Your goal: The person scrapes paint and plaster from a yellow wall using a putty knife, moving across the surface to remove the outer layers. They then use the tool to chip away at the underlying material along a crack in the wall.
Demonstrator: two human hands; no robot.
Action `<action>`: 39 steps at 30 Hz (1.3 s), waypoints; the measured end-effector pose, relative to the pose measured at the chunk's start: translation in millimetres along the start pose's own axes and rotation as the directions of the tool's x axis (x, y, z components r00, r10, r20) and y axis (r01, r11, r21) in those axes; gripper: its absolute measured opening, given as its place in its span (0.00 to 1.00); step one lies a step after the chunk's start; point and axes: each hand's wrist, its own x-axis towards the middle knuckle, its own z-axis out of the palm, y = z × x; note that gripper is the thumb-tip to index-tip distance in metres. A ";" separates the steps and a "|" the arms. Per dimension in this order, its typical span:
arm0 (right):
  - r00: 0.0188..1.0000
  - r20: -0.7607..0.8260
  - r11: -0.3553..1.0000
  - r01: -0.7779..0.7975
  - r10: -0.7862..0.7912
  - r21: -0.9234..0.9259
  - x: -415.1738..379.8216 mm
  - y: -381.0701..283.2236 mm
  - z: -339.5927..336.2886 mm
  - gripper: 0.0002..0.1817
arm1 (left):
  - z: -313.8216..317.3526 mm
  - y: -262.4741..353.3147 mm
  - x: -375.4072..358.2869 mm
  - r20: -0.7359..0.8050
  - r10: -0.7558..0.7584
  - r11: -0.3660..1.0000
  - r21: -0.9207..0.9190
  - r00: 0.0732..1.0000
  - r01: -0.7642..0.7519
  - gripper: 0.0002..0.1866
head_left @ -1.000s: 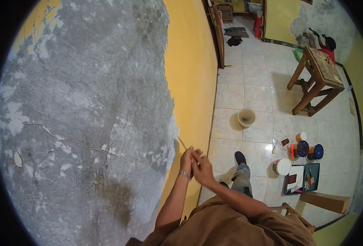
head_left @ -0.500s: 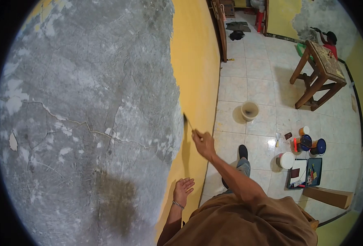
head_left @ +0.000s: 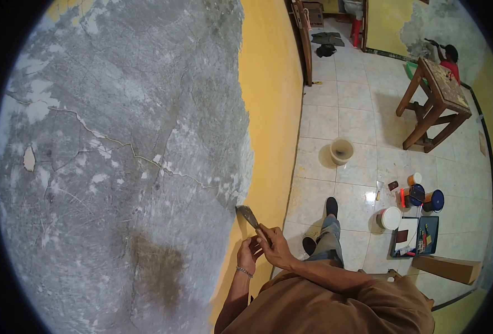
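My right hand (head_left: 275, 248) is wrapped around the handle of a paint scraper (head_left: 249, 216), its blade pointing up and left. The blade tip is at the border where bare grey plaster (head_left: 163, 128) meets yellow paint (head_left: 266, 94); whether it touches the wall is hard to tell. My left hand (head_left: 247, 254), with a bracelet at the wrist, meets the right one at the lower end of the handle. Its fingers are curled against the handle, partly hidden. A crack runs across the plaster to the left of the blade.
On the tiled floor stand a white bucket (head_left: 342, 151), a wooden stool (head_left: 438, 94), several paint tubs (head_left: 391, 217) and an open toolbox (head_left: 427, 235). A cardboard box (head_left: 447, 269) lies nearby. Another person (head_left: 450, 61) works at the far wall.
My right hand has brought the scraper down and closer to me along the paint border. My left hand, spread before, has curled in at the handle. The view has shifted slightly.
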 end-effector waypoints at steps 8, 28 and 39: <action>0.988 -0.150 0.999 0.034 -0.031 0.012 35.6 -7.1 14.0 0.22 | -7.4 -12.7 -16.4 -0.065 -0.069 0.996 -0.054 0.996 0.065 0.21; 0.933 -0.357 0.999 -0.029 0.037 0.027 142.9 -8.5 -36.9 0.19 | 69.8 83.5 68.3 0.068 0.116 0.993 0.022 0.991 -0.118 0.27; 0.974 -0.224 0.999 0.036 -0.036 -0.002 168.6 -1.4 -73.9 0.10 | 191.7 167.6 153.6 -0.232 -0.024 0.998 -0.065 0.972 0.009 0.12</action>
